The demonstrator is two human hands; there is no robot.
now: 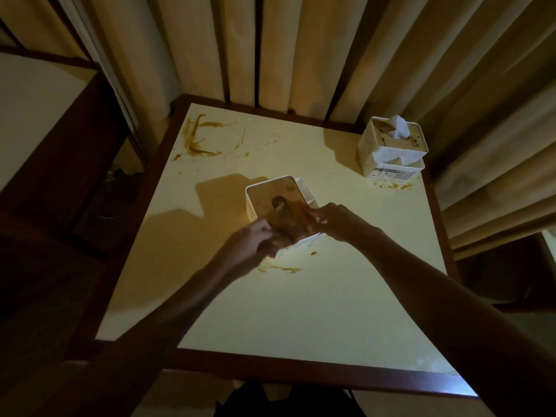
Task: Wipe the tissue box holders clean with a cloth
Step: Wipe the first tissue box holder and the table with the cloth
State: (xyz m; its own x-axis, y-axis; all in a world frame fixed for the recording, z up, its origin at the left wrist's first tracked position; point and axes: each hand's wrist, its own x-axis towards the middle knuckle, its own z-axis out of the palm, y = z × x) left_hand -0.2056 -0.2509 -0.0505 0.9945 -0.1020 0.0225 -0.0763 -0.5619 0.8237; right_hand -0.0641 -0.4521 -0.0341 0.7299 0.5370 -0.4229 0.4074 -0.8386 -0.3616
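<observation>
1. The left hand (255,240) and the right hand (334,219) both grip a brown cloth (290,219) on the near tissue box holder (264,194), mid-table.
2. The second tissue box holder (391,149) stands at the far right corner of the stained table (301,311).

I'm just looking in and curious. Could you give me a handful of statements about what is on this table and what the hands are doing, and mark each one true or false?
1. There are two tissue box holders on the table. True: the near holder is at the hands, the far holder sits at the back right corner.
2. A tissue sticks out of the near holder. False: the tissue sticks out of the far holder.
3. Both hands are at the near holder. True: the left hand and the right hand hold a brownish cloth on it.
4. The tabletop is spotless. False: brown smears mark the back left, with more stains by both holders.
5. The far holder is being wiped. False: no hand touches it.
</observation>
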